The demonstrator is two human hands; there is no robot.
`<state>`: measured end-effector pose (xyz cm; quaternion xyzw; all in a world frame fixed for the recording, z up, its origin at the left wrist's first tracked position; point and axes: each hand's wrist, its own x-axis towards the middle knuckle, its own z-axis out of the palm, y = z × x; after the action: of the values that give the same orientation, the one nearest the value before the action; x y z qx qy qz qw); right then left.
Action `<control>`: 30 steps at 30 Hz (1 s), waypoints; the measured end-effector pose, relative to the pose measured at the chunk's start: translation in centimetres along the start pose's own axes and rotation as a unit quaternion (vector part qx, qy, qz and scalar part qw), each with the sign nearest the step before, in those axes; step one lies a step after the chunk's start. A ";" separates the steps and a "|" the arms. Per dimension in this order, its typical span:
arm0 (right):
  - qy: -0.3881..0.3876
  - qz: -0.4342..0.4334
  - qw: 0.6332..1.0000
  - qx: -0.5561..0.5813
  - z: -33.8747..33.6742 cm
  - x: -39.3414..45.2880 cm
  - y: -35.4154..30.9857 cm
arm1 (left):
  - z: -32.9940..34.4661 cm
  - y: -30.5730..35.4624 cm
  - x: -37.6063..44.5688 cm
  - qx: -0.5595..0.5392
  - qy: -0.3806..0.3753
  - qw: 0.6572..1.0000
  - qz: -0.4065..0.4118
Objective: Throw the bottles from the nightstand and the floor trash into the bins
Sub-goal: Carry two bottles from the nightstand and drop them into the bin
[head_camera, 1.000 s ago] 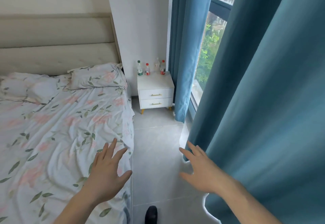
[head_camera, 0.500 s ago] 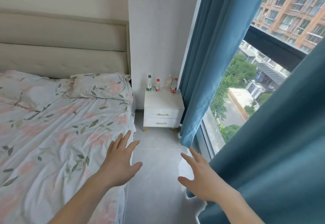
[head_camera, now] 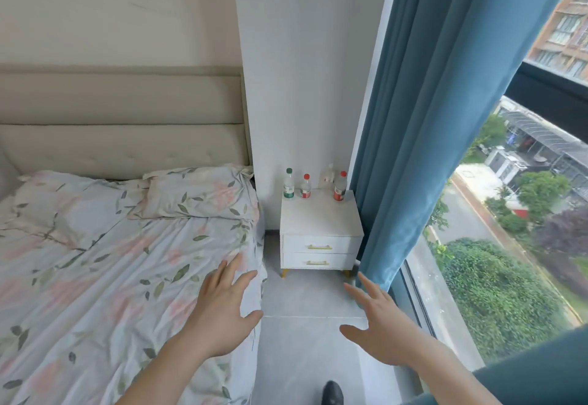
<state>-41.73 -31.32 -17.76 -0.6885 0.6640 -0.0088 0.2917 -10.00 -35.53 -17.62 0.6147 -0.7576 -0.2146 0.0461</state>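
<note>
Fingers [head_camera: 237, 269] of both the left hand [head_camera: 219, 312] and right hand [head_camera: 378, 328] spread empty, reaching toward bottles [head_camera: 305, 186] standing upright on the nightstand [head_camera: 321, 223] surface

A home bedroom: bed [head_camera: 111, 261], pillow [head_camera: 197, 193], nightstand [head_camera: 321, 223], curtained window [head_camera: 509, 245].

Bright daylight floods in from the window [head_camera: 496, 245] at right; edges bow with wide-angle distortion.

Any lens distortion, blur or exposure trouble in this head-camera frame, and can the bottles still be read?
Head view: wide-angle bending bows the curtain and window frame; even daylight, no blown-out glare; the left hand and right hand are sharp; the bottles on the nightstand are small, labels illegible.
</note>
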 end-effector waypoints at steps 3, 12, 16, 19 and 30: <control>-0.006 -0.005 1.000 -0.003 -2.7 5.6 2.3 | -0.2 1.2 5.8 0.005 -0.001 1.000 -0.017; -0.038 -0.008 0.999 -0.027 -11.1 21.4 7.6 | -2.5 5.4 20.8 -0.003 0.005 0.998 -0.055; -0.057 -0.014 0.998 -0.038 -12.8 27.8 8.3 | -3.1 4.6 26.2 0.003 0.005 0.997 -0.077; -0.063 -0.012 0.996 -0.059 -13.9 32.6 8.2 | -3.4 3.2 30.6 0.017 -0.004 0.996 -0.086; -0.045 0.053 0.992 -0.108 -17.3 48.7 6.4 | -5.0 -3.1 50.1 0.054 -0.048 0.997 -0.033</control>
<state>-48.70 -82.53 -24.29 -0.6793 0.6831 0.1094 0.2448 -17.56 -84.99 -24.00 0.6299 -0.7488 -0.2037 -0.0307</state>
